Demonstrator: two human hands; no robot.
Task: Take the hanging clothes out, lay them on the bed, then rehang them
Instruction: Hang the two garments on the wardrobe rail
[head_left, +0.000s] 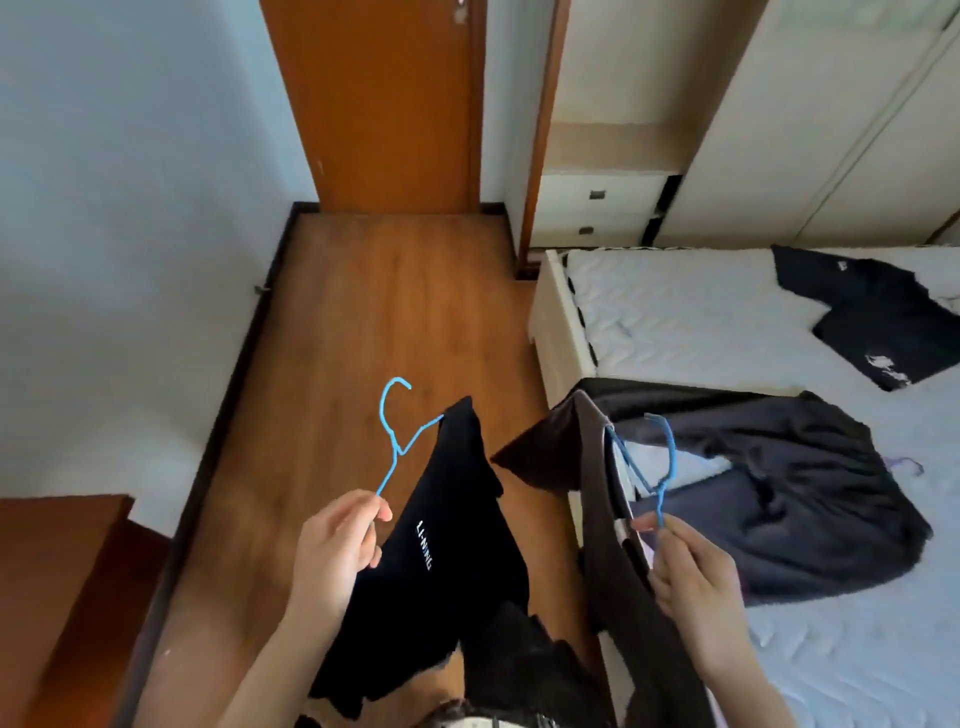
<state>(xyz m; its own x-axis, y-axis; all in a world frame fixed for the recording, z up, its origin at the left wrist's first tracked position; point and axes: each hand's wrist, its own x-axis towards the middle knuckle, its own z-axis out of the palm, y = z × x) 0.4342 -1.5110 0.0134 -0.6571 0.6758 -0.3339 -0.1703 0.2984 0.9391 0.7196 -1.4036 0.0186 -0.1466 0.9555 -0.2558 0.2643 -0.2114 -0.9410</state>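
My left hand (335, 545) grips one arm of a blue wire hanger (392, 434) that carries a black T-shirt (452, 551) with white lettering, held over the wooden floor. My right hand (693, 566) pinches a second blue hanger (657, 467) with a dark brown garment (597, 499) on it, at the bed's near edge. On the white mattress (691, 306) lie a dark grey garment (810, 499) just right of my right hand and a black T-shirt (872, 317) farther back.
A brown door (379, 104) stands at the far end of the wooden floor (363, 312). Cream wardrobe doors (831, 130) and a drawer unit (597, 208) stand beyond the bed. A reddish wooden cabinet (57, 571) sits at lower left. A small purple hanger hook (906, 464) shows beside the grey garment.
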